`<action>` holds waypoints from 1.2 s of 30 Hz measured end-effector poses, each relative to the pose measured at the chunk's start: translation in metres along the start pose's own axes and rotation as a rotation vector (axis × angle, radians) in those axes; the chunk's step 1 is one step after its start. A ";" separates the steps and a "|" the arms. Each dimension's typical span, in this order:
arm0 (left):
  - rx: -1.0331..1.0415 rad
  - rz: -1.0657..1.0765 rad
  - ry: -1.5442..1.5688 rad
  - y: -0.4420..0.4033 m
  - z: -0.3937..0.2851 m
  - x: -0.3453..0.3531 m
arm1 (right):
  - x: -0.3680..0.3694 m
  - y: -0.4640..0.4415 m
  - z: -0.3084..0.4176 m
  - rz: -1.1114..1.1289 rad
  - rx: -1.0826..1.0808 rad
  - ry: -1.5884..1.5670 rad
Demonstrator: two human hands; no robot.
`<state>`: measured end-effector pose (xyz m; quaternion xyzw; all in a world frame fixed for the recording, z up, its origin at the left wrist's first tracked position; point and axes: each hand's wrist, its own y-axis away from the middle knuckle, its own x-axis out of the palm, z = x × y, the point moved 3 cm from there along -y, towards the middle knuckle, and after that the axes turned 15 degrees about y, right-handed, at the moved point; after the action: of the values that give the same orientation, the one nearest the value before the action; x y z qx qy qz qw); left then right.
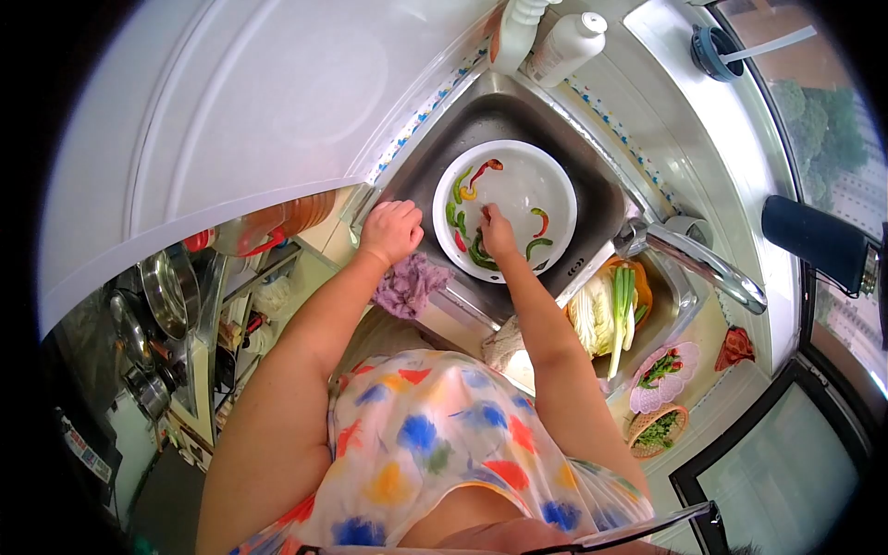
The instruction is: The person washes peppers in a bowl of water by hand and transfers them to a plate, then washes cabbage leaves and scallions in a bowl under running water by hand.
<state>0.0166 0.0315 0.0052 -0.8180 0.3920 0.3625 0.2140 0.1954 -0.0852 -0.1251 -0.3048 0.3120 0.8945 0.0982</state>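
A round white basin (555,242) with water stands in the steel sink (592,162). Red chili peppers (490,166) and green chili peppers (538,246) lie around its inside. My right hand (497,231) reaches into the basin, fingers closed in a pinch; a dark red bit, seemingly a chili pepper, shows at the fingertips. Several green peppers (478,252) lie just beside this hand. Curled with its knuckles up, my left hand (393,228) rests on the sink's left edge, outside the basin. A purple cloth (412,285) lies at its wrist.
In the smaller sink are napa cabbage (590,314) and green onions (622,319), below the faucet (703,264). A pink plate (645,399) of peppers and a wicker basket (638,424) of greens stand on the counter. White bottles (566,48) stand behind the sink.
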 end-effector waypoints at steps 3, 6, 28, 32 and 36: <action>-0.002 0.004 0.001 -0.001 -0.001 -0.001 | 0.000 0.003 -0.002 0.111 0.284 -0.105; -0.003 0.006 -0.002 0.000 0.000 -0.001 | 0.007 -0.006 -0.012 -0.058 0.187 0.043; -0.002 0.028 -0.029 0.002 0.004 0.003 | 0.023 -0.022 -0.037 -0.114 0.180 -0.273; -0.004 0.005 -0.004 0.001 0.002 0.001 | -0.037 0.001 0.018 -0.089 0.264 -0.237; -0.009 0.008 0.004 0.001 0.001 0.000 | -0.076 0.007 0.004 -0.591 -0.038 0.209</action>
<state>0.0157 0.0311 0.0047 -0.8181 0.3940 0.3635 0.2084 0.2518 -0.0869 -0.0733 -0.4744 0.2016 0.7966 0.3159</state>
